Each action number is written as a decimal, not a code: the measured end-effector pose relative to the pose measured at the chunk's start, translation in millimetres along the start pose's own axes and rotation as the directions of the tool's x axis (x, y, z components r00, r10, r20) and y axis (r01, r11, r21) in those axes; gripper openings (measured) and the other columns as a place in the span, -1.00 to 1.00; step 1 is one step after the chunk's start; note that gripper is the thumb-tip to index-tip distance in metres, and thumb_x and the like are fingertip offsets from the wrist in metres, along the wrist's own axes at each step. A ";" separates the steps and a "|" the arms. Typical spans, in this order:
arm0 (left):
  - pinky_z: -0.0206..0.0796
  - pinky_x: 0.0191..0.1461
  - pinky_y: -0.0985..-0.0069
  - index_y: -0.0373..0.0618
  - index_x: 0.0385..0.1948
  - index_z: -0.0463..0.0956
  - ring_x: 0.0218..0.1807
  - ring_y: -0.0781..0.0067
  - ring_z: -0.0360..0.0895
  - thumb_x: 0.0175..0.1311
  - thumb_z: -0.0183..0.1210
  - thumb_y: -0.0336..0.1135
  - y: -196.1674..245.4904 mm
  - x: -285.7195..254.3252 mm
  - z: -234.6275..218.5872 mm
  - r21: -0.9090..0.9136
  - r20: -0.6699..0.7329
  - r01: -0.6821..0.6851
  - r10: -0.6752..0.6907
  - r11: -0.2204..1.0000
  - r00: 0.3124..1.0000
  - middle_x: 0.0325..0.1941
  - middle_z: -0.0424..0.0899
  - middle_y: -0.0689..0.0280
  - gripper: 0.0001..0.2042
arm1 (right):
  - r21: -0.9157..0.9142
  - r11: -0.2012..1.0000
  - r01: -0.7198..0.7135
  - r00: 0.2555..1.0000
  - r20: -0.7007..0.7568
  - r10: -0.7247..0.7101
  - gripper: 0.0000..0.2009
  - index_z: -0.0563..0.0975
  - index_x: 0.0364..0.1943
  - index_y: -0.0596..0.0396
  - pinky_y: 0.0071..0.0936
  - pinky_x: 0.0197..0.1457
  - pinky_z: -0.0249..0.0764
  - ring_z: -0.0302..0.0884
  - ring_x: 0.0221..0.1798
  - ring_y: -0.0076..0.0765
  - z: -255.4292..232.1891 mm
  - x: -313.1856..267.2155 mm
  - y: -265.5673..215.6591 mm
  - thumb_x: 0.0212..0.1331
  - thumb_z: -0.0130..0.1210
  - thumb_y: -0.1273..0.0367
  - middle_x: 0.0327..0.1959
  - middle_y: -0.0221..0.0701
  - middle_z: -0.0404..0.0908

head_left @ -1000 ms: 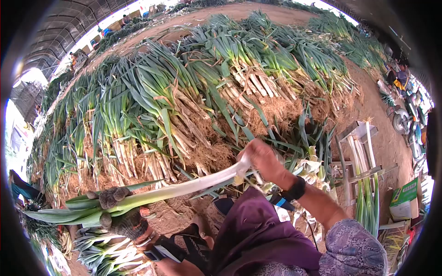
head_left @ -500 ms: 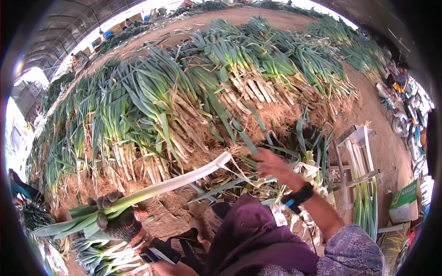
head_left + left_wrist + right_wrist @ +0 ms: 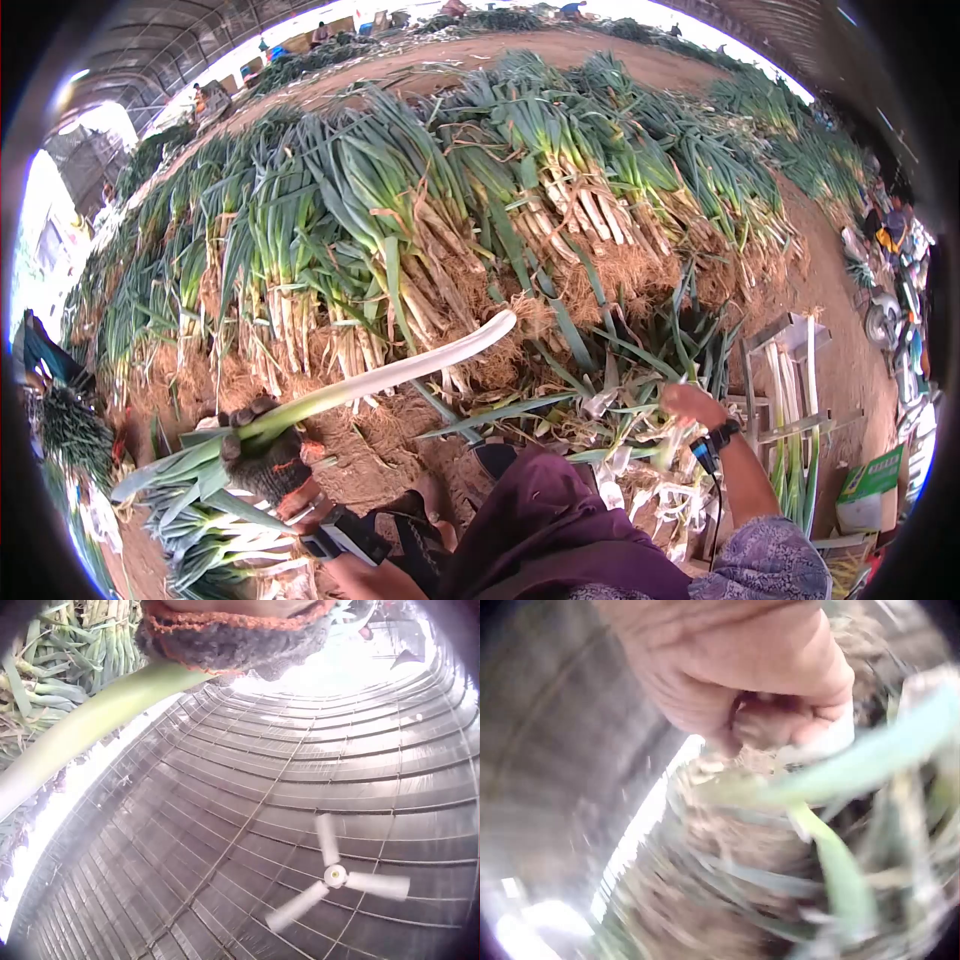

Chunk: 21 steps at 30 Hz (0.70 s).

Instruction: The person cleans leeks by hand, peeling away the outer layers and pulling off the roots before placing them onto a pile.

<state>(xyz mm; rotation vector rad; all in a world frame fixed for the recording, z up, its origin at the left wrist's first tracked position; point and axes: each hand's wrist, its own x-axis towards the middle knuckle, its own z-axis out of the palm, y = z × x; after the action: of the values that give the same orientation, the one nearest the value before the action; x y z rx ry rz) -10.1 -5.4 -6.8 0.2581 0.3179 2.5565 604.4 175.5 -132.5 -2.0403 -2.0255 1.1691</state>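
Note:
My left hand (image 3: 268,462), in a dark knitted glove with an orange cuff, grips a long leek (image 3: 400,374) around its green part. Its white stalk (image 3: 470,347) points up and right, with the brown roots (image 3: 530,318) at its far end. In the left wrist view the glove (image 3: 232,641) hides the fingers, and the pale green stalk (image 3: 90,724) runs out to the left. Over a heap of leek peelings (image 3: 640,430) is my bare right hand (image 3: 693,402). Its curled fingers (image 3: 810,724) pinch a peeled leek leaf (image 3: 885,761), blurred in the right wrist view.
Bundled leeks (image 3: 390,190) with roots spread across the ground ahead. Trimmed leeks (image 3: 225,530) lie below the left hand. On the right, a metal rack (image 3: 755,400) holds more leeks, near a green and white box (image 3: 870,490). A ceiling fan (image 3: 335,876) hangs overhead.
My right hand has drawn away from the leek's root end, rightward and down to the peelings, after pulling a strip off. The left hand still grips the leek, lowered slightly and shifted right.

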 end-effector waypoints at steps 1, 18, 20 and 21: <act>0.34 -0.11 0.23 -0.27 -0.48 0.43 -0.37 0.16 0.44 -0.29 0.09 -0.49 -4.9 -2.9 4.3 0.004 0.014 0.000 0.000 1.000 1.000 -0.54 0.49 0.18 -0.79 | -0.104 0.973 -0.205 0.966 0.135 0.218 -0.63 0.47 -0.06 0.06 -0.33 -0.16 0.50 0.59 -0.29 -0.16 -11.1 -33.4 -48.7 0.05 0.12 0.21 -0.20 -0.13 0.56; 0.22 -0.29 0.53 -0.16 -0.04 0.42 -0.50 0.60 0.32 -0.18 0.09 -0.53 -28.4 -33.0 63.7 -0.258 0.604 0.193 0.002 0.947 0.797 -0.59 0.33 0.49 -0.52 | -0.165 0.234 0.958 0.183 -0.276 -0.944 -0.89 0.54 -0.34 0.05 -0.39 -0.30 0.41 0.52 -0.44 -0.27 0.3 -97.0 -314.6 0.04 0.14 0.38 -0.51 -0.40 0.54; 0.23 -0.35 0.55 -0.18 -0.02 0.40 -0.53 0.63 0.30 -0.12 0.07 -0.49 -26.9 -38.0 71.2 -0.263 0.613 0.181 0.019 0.948 0.790 -0.63 0.29 0.50 -0.54 | -0.146 0.172 0.974 0.122 -0.300 -0.946 -0.89 0.54 -0.35 0.03 -0.37 -0.26 0.39 0.51 -0.41 -0.31 14.4 -95.7 -324.1 0.01 0.14 0.39 -0.51 -0.44 0.54; 0.24 -0.37 0.55 -0.18 -0.02 0.39 -0.53 0.64 0.30 -0.12 0.08 -0.48 -27.2 -39.3 72.7 -0.277 0.627 0.170 0.044 0.946 0.778 -0.63 0.29 0.50 -0.53 | -0.160 0.165 0.973 0.113 -0.294 -0.949 -0.89 0.55 -0.36 0.02 -0.37 -0.25 0.37 0.50 -0.40 -0.33 20.8 -97.1 -327.4 0.00 0.15 0.40 -0.50 -0.46 0.54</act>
<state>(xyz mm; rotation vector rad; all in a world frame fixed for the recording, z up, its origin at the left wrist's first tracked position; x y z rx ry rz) 54.1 8.3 50.4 0.9268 -0.3395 2.2393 330.5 129.4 67.3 -0.3319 -2.2717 0.4652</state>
